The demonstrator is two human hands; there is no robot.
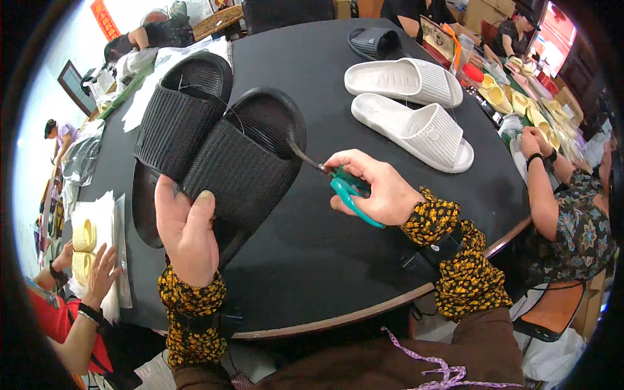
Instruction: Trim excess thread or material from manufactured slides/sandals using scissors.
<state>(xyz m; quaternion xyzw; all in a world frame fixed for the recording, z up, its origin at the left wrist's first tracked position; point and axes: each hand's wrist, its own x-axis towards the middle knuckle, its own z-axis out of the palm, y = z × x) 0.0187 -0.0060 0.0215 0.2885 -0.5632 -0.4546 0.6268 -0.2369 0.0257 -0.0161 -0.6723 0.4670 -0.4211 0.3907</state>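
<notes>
My left hand grips a pair of black ribbed slide slippers side by side, thumb on the strap and the other fingers mostly hidden. The pair is tilted up above the table. A thin loop of cord links the two straps. In my right hand are scissors with teal handles, my fingers wrapped around them. Their dark blades point left into the opening of the right-hand slipper; whether they touch it, I cannot tell.
A pair of white slides lies on the black table, with a dark slide behind it. At left, a person's hands touch yellow slippers on white wrapping. Another person works at right beside several yellow slippers.
</notes>
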